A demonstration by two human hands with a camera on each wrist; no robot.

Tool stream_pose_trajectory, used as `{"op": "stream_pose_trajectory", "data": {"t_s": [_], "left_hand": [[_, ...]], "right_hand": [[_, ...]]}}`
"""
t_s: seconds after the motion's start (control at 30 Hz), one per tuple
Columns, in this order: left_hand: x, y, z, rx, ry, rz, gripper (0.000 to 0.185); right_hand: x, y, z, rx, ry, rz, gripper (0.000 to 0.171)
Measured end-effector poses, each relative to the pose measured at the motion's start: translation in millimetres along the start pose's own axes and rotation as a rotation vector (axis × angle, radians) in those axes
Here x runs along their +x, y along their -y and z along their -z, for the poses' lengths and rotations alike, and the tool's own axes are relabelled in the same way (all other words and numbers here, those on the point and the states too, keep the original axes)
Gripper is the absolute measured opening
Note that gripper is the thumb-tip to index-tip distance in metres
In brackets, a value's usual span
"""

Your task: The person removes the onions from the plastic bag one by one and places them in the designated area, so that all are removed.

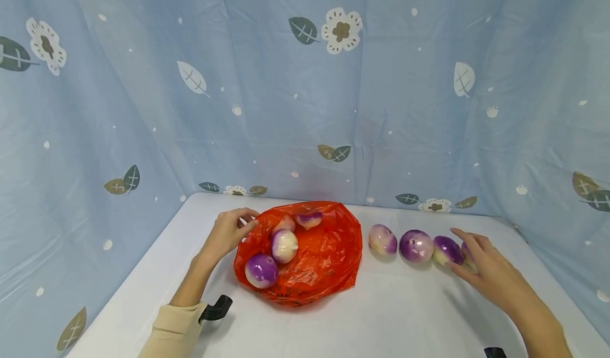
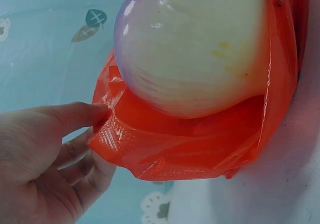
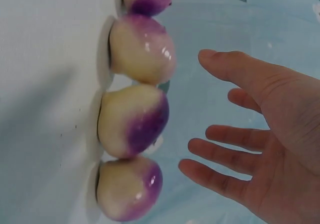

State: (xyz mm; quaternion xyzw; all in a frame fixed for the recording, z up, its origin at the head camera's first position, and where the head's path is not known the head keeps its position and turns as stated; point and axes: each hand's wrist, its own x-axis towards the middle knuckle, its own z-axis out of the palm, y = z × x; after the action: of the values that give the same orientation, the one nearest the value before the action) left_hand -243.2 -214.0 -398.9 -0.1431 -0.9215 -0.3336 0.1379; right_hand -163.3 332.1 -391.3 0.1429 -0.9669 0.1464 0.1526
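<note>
Row of four purple-white turnips [image 1: 416,245] on the white table [image 1: 391,315], running left to right, right of the orange bag [image 1: 329,257]. Right hand [image 1: 486,268] nearest, fingers spread, empty, beside the rightmost turnip [image 1: 468,253]. Left hand [image 1: 227,232] pinching the bag's rim.

thin crinkly orange plastic bag [image 1: 329,257] under my left hand [image 1: 227,233], shiny with a woven-looking texture at the edge; purple-white onions [image 1: 416,245] smooth, glossy, kinda waxy; white table [image 1: 381,321] matt and smooth; blue flower-print cloth backdrop [image 1: 305,93], soft, wrinkled
</note>
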Motion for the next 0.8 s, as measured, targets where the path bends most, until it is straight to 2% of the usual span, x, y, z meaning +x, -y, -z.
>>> {"op": "stream_pose_trajectory", "data": {"t_s": [0.23, 0.5, 0.67, 0.8], "left_hand": [[1.1, 1.5, -1.2, -0.015, -0.003, -0.012, 0.018], [2.5, 0.9, -0.8, -0.016, 0.003, -0.013, 0.018], [0.7, 0.1, -0.5, -0.017, 0.016, 0.008, 0.018], [0.2, 0.0, -0.5, -0.022, 0.019, 0.008, 0.019]], "right_hand": [[7, 18, -2, 0.002, 0.035, -0.003, 0.070], [23, 38, -6, 0.048, 0.065, 0.046, 0.068], [35, 58, -13, 0.081, 0.098, 0.046, 0.066], [45, 76, -21, 0.106, 0.087, 0.076, 0.063]]}}
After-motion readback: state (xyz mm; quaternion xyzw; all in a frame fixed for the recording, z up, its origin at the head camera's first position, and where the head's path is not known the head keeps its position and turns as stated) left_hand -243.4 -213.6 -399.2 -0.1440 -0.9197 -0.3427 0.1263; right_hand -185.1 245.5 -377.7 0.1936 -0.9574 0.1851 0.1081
